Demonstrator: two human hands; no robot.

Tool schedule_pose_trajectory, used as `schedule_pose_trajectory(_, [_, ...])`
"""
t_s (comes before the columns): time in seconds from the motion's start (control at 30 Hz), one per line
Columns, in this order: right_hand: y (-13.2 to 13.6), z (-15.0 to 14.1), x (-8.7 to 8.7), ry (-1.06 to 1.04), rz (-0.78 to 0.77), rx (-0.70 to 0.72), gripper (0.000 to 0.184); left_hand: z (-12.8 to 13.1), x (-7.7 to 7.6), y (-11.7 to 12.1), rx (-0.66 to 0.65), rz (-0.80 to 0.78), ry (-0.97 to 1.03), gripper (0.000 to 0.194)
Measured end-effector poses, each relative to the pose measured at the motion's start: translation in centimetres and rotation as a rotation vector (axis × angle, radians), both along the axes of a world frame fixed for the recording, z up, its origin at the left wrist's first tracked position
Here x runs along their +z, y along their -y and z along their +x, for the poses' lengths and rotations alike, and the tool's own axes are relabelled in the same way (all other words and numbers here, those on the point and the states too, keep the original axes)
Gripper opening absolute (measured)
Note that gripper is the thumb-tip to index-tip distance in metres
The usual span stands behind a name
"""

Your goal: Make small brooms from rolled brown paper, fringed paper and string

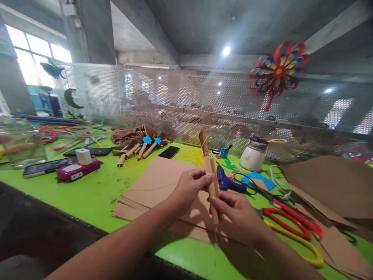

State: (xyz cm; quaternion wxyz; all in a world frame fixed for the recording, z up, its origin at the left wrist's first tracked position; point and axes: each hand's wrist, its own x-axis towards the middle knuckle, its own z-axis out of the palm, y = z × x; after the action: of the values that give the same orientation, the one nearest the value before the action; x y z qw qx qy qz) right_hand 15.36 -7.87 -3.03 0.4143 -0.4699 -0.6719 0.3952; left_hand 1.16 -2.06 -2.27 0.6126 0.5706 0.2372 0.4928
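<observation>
My left grip (190, 187) and right grip (237, 210) clamp the pleated paper piece (208, 165) above paper sheets (163, 171) | pleats folded, tubes rolled | no blue cutouts (147, 140) visible on it, unlike fans (122, 137) on the counter (96, 198)

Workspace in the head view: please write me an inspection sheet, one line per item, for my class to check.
Surface: green table, partly covered by brown paper sheets.
Job's things: rolled brown paper, held roughly upright above the sheets.
Clutter: red scissor handles at right; dark phone beyond the sheets; purple power strip at left.
Hands: left hand and right hand both grip the roll.
Cables: black cord near the blue glue gun; its far end is unclear.
Surroundings: perforated screen behind the table.
</observation>
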Motion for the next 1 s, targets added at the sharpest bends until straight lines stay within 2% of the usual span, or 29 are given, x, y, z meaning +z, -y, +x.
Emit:
schedule_pose_trajectory(0.17, [-0.2,0.3,-0.2,-0.013,0.011,0.007,0.039,0.0,-0.3,-0.2,-0.058,-0.05,0.016,0.024])
schedule_pose_trajectory(0.3, [-0.2,0.3,-0.2,-0.141,-0.066,0.068,0.038,-0.3,-0.1,-0.2,-0.119,-0.116,0.057,0.024])
schedule_pose_trajectory(0.43, [-0.2,0.2,-0.5,-0.266,-0.142,0.034,0.039,-0.6,0.3,-0.3,-0.167,-0.149,0.078,0.022])
schedule_pose_trajectory(0.57, [-0.6,0.4,-1.1,-0.294,-0.167,-0.011,0.039,-0.7,0.4,-0.4,-0.159,-0.149,0.049,0.023])
schedule_pose_trajectory(0.77, [-0.6,0.5,-1.4,-0.307,-0.188,0.057,0.037,-0.7,0.2,-0.6,-0.156,-0.153,0.022,0.021])
schedule_pose_trajectory(1.0, [-0.2,-0.1,-2.1,-0.489,-0.401,0.223,0.036,-0.6,0.2,-0.7,-0.059,-0.146,0.054,0.015])
